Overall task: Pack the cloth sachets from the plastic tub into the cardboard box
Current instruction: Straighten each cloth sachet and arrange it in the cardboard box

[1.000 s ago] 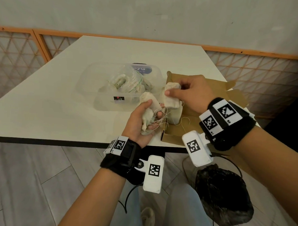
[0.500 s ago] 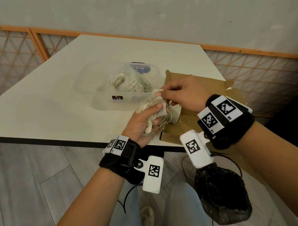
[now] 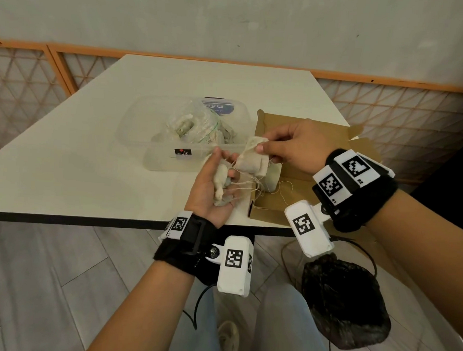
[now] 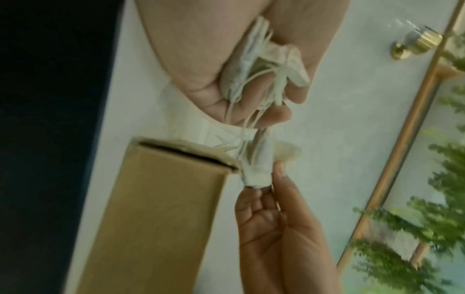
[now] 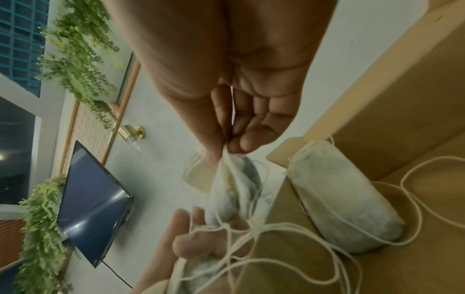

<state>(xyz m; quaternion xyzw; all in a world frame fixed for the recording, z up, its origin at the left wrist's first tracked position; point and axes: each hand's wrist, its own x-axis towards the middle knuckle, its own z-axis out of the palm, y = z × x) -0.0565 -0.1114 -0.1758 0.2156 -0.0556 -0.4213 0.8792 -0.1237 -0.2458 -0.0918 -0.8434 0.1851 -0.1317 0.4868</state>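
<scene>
My right hand (image 3: 263, 147) pinches the top corner of a cream cloth sachet (image 3: 251, 160) and holds it up between the clear plastic tub (image 3: 157, 158) and the open cardboard box (image 3: 298, 189). The pinch shows in the right wrist view, thumb and forefinger on the sachet (image 5: 226, 183). My left hand (image 3: 219, 180) is palm-up by the box's near left corner, fingers curled round more sachets (image 3: 221, 180) whose strings (image 4: 251, 83) tangle toward the lifted one. One sachet (image 5: 339, 199) lies inside the box (image 5: 390, 119). More sachets (image 3: 184, 125) sit in the tub.
The tub and box stand side by side near the front edge of a white table (image 3: 66, 155). A dark bag (image 3: 344, 302) hangs below the table edge by my right knee. Orange lattice panels (image 3: 400, 116) and a grey wall lie behind.
My right hand has pulled one sachet up and free of the bunch. My left hand has opened out slightly, with strings now stretched between the two hands.
</scene>
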